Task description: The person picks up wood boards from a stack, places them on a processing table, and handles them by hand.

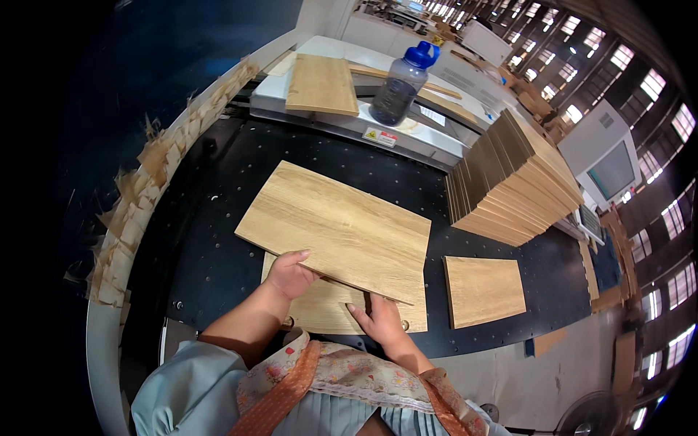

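A light wood-grain board (342,218) is held at a tilt over the black table, its near edge toward me. My left hand (291,275) grips that edge, thumb on top and fingers underneath. Farther right along the same edge is my right hand (379,320), its fingers partly hidden beneath the board and its thumb sticking out to the left. Under the held board lies a second wood-grain board (320,309), mostly covered by it. To the right, a smaller wood-grain board (485,291) rests flat on the table.
A tall stack of boards (509,182) stands at the right back. Behind the table, a white ledge (273,98) carries another board (320,83) and a blue-lidded water bottle (400,83). A monitor (607,163) is at far right. Ragged tan strips (138,189) line the machine's left edge.
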`<move>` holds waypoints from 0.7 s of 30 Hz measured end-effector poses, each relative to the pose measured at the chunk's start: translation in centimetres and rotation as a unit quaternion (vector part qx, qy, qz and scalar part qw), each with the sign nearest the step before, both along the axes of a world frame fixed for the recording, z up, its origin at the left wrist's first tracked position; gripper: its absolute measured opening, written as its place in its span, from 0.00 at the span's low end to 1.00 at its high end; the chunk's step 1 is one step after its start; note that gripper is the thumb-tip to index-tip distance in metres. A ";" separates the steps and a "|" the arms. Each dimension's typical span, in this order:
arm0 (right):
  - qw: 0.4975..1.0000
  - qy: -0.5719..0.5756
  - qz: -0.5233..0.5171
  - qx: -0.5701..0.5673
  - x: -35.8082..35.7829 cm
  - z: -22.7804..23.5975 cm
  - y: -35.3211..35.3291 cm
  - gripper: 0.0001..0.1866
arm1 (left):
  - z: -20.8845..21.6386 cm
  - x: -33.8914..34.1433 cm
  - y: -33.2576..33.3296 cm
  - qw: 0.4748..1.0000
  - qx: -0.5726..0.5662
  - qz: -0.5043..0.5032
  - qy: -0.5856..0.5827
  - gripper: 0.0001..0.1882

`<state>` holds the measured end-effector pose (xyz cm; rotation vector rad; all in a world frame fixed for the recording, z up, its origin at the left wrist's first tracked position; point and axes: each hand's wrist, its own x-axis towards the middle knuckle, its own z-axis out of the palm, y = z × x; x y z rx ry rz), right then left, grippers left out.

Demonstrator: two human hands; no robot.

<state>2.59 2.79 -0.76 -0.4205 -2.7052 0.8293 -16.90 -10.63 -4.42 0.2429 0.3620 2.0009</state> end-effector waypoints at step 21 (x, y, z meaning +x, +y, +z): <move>0.997 0.058 0.021 0.055 -0.1 -0.4 0.6 0.28 | 0.9 0.0 0.3 0.998 -0.039 0.050 0.000 0.32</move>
